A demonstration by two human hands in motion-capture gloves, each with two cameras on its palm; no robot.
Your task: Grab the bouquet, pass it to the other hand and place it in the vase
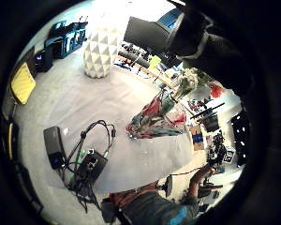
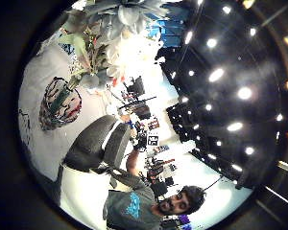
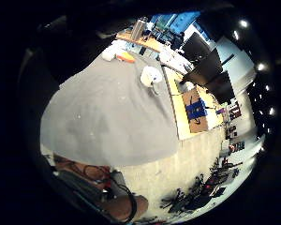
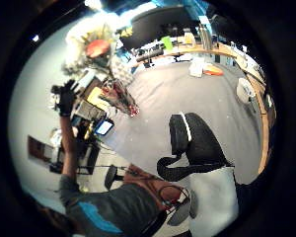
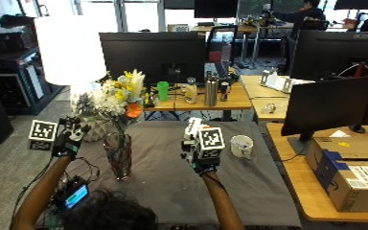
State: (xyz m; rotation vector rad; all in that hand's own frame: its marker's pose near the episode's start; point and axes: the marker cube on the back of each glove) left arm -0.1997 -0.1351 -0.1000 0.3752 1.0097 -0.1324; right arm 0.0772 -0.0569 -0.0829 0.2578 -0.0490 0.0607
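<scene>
Hiding behind their marker blocks in the outside view, the black-gloved left hand (image 5: 66, 143) and black-gloved right hand (image 5: 200, 160) show too little of their fingers to tell how they are held. A grey cloth-covered table (image 5: 165, 182) stands in an office of desks and dark monitors, with a white mug (image 5: 240, 146) near its right edge. The bouquet of white, yellow and orange flowers (image 5: 117, 100) stands upright in the clear, colourfully patterned glass vase (image 5: 119, 160), between the raised hands and nearer the left, touched by neither.

Bouquet (image 5: 117, 98) in vase (image 5: 120, 160) on table (image 5: 171, 187) — mug (image 5: 241, 146) right.
</scene>
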